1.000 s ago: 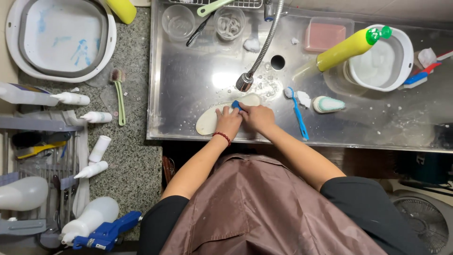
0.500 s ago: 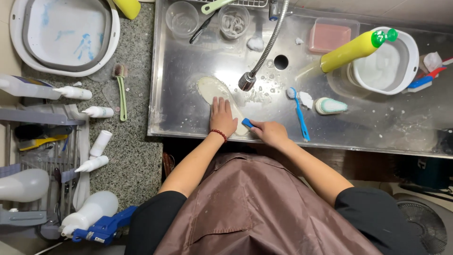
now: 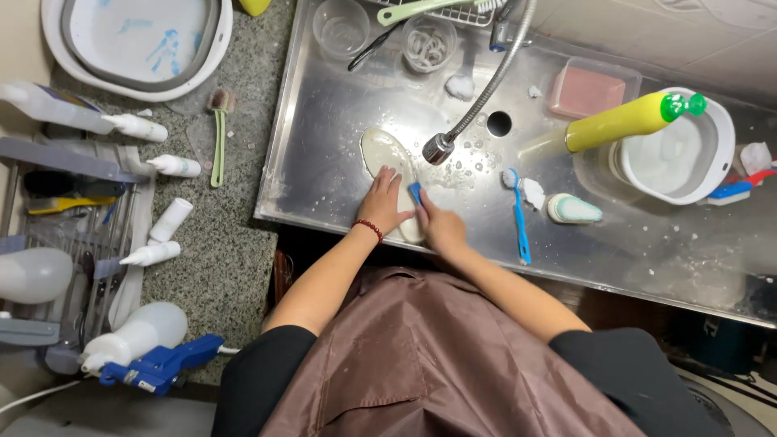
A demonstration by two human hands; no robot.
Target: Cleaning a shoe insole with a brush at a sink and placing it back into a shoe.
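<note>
There, flat on the steel floor of the sink (image 3: 340, 121), lay the pale insole (image 3: 387, 158), its long oval running from under the faucet head (image 3: 438, 149) back toward me. My left hand (image 3: 384, 201) rested on its near half, fingers (image 3: 387, 178) spread and pressed down, which I judged was to keep the slippery thing from sliding about on the wet metal. My right hand (image 3: 441, 228) sat just beside it, fingers curled and pinching a small blue brush (image 3: 415, 193) against the insole's edge, bristles down where the suds were.

The faucet head hung right over the far end of the insole, so water could fall on it. Just to the right lay a blue toothbrush (image 3: 518, 218) and a small white-and-green scrubber (image 3: 573, 210), close enough to grab. Further right stood a white basin (image 3: 676, 158) with a yellow bottle with a green cap (image 3: 627, 121) leaning across its rim, and a pink box (image 3: 587, 91) behind.

On the speckled table (image 3: 231, 243) to my left lay a green-handled brush (image 3: 218, 133), white bottles (image 3: 144, 128), and a blue spray trigger (image 3: 158, 366), well apart from the wet work.
</note>
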